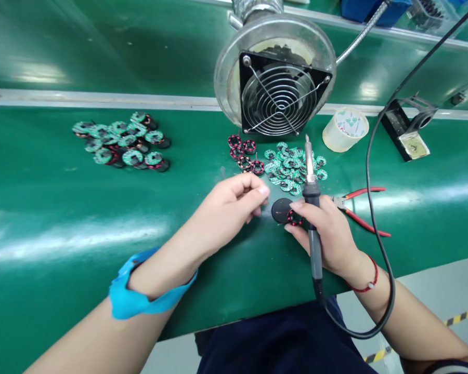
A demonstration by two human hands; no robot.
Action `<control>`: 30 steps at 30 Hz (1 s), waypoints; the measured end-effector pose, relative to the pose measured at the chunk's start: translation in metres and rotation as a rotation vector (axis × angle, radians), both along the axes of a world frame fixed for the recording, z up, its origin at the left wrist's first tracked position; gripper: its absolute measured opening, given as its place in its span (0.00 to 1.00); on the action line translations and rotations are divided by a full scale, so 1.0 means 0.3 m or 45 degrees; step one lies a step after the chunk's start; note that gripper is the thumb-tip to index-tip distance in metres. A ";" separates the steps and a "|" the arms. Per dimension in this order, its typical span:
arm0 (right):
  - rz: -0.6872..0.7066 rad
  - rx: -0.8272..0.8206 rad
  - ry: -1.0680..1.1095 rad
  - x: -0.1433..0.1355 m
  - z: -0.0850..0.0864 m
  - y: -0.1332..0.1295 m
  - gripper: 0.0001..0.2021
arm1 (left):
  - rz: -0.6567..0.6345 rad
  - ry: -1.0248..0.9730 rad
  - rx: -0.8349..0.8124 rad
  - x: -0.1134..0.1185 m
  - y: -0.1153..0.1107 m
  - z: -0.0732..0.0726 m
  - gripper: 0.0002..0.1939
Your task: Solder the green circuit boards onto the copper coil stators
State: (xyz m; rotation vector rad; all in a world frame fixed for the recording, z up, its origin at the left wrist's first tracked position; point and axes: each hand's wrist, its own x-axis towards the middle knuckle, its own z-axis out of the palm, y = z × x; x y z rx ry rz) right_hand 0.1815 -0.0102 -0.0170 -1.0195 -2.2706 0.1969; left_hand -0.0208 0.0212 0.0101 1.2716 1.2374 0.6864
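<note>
My right hand [329, 236] grips a soldering iron [312, 208], its metal tip pointing up and away from me. The thumb and a finger of that hand also pinch a red-and-black wound coil ring [295, 217]. A round black disc [280, 210] lies on the bench beside the coil ring. To the left of the disc, my left hand [236, 205] is closed, thumb against curled fingers; whatever they hold is hidden. Beyond my hands lie a small pile of coil rings [237, 151] and a heap of green round circuit boards [288, 165].
A fume extractor fan [281, 96] overhangs the heaps. Tape roll [345, 130], iron stand [407, 127] and red-handled cutters [361, 210] lie to the right. Several coils with boards attached [127, 140] are grouped at left. The iron's black cable [368, 156] loops around my right wrist.
</note>
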 end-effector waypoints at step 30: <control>-0.007 -0.301 0.143 -0.046 -0.050 0.035 0.16 | 0.279 0.649 0.709 -0.048 0.043 -0.047 0.07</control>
